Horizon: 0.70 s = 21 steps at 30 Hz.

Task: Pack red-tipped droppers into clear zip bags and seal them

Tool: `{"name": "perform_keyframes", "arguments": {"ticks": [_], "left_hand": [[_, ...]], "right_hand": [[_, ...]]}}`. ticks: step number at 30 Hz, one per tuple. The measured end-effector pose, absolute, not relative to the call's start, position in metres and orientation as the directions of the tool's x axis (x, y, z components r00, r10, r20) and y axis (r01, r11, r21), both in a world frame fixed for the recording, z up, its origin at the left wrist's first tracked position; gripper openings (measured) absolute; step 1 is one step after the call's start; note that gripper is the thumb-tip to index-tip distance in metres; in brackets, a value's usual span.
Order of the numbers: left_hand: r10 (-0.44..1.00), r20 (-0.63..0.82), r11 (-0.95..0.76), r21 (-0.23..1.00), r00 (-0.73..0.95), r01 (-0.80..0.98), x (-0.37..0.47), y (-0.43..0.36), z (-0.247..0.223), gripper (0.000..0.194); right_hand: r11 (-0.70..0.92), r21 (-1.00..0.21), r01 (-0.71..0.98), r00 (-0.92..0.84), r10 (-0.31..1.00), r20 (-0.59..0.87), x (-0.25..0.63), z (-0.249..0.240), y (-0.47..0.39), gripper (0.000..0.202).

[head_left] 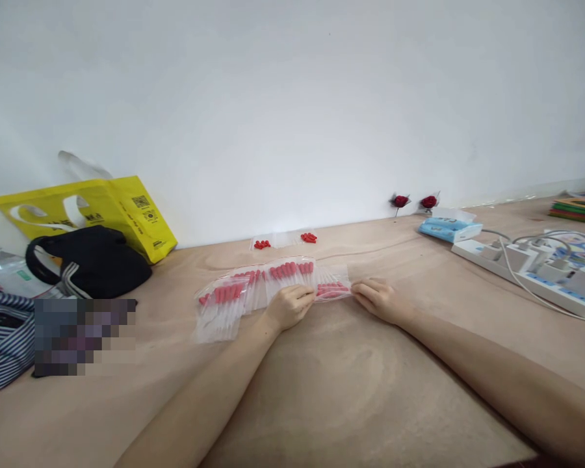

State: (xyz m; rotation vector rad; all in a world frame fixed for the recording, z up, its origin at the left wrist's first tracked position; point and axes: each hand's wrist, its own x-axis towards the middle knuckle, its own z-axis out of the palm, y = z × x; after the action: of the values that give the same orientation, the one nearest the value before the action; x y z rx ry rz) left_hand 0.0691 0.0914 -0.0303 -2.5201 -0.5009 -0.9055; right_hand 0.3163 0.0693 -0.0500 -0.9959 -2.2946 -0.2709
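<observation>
Between my two hands lies a small clear plastic bag holding several red-tipped pieces with pale, thin stems; their exact kind is too small to tell. My left hand pinches the bag's left end, fingers closed. At its right end, the closed fingers of my right hand grip the other edge. Left of it, overlapping on the table, are more clear bags with similar red-tipped pieces. Farther back, by the wall, two small groups of red pieces lie in or on clear plastic.
At left stand a yellow tote bag, a black cloth bag and a striped item. Two dark red artificial roses are by the wall. A blue tissue pack and a white power strip with cables lie at right.
</observation>
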Motion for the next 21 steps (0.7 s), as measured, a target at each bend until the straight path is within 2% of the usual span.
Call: {"name": "perform_keyframes", "arguments": {"ticks": [4, 8, 11, 14, 21], "left_hand": [[0.176, 0.68, -0.844, -0.268, 0.711, 0.465, 0.07, 0.09, -0.03, 0.019], [0.098, 0.69, -0.825, -0.347, 0.717, 0.446, 0.071, 0.09, -0.03, 0.016], [0.06, 0.672, -0.797, -0.412, 0.738, 0.441, 0.071, 0.09, -0.03, 0.017], [0.069, 0.647, -0.764, -0.455, 0.759, 0.458, 0.071, 0.09, -0.029, 0.02], [0.107, 0.595, -0.73, -0.497, 0.797, 0.469, 0.072, 0.092, -0.03, 0.023]], "right_hand": [[0.664, 0.157, 0.731, -0.604, 0.522, 0.602, 0.318, -0.047, 0.067, 0.026], [0.642, 0.274, 0.716, -0.654, 0.479, 0.585, 0.315, -0.046, 0.065, 0.026], [0.623, 0.366, 0.692, -0.678, 0.385, 0.626, 0.314, -0.047, 0.067, 0.025], [0.604, 0.414, 0.681, -0.676, 0.302, 0.672, 0.314, -0.045, 0.068, 0.023], [0.576, 0.411, 0.707, -0.64, 0.272, 0.719, 0.298, -0.039, 0.066, 0.015]]}}
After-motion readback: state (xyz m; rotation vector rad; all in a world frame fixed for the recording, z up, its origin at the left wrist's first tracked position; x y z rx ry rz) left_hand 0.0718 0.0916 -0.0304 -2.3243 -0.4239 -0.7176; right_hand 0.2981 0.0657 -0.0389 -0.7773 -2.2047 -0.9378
